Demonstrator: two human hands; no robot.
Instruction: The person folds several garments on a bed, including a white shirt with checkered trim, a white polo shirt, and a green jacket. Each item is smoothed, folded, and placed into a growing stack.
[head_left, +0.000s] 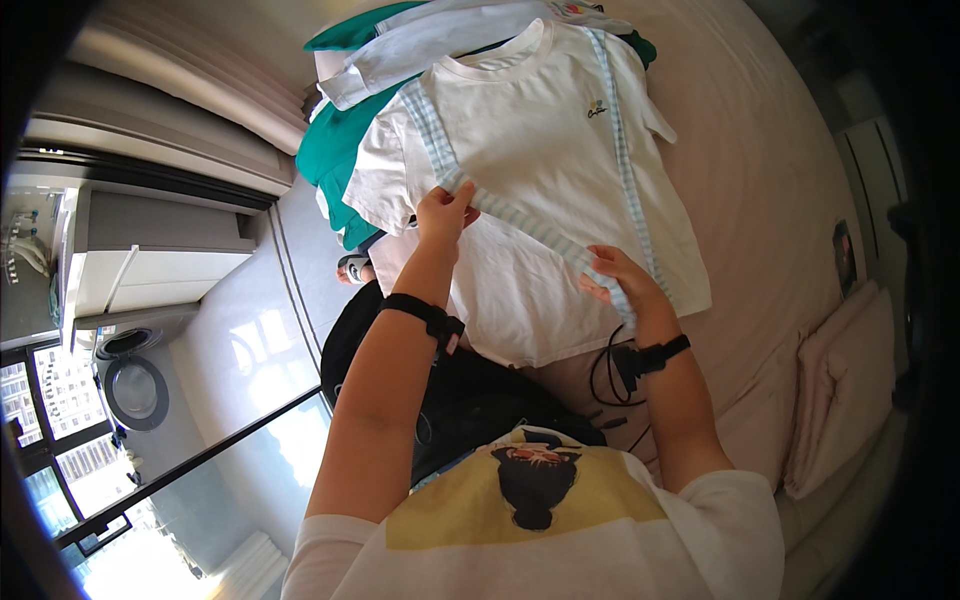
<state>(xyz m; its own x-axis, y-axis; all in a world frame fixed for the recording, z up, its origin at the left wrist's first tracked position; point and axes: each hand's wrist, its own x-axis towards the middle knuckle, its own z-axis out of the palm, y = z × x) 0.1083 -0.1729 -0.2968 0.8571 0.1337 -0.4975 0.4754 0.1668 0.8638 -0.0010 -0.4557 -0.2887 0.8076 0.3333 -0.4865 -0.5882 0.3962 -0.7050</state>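
A white short-sleeved T-shirt (540, 135) lies spread on the bed, its collar away from me. Two pale blue checked fabric strips run down its front from the shoulders. My left hand (446, 214) pinches one strip (532, 229) near the shirt's left side. Farther along the same strip, my right hand (626, 277) grips it close to the lower right part of the shirt. Between my hands the strip stretches diagonally across the front. The other strip (628, 180) lies along the shirt's right side.
Green clothing (337, 150) and a light grey garment (420, 52) are heaped beyond the shirt. A pink sheet covers the bed (750, 210); folded pink bedding (840, 390) lies at right. A black cable (600, 382) trails near my right wrist. A front-loading washing machine (135, 394) stands left.
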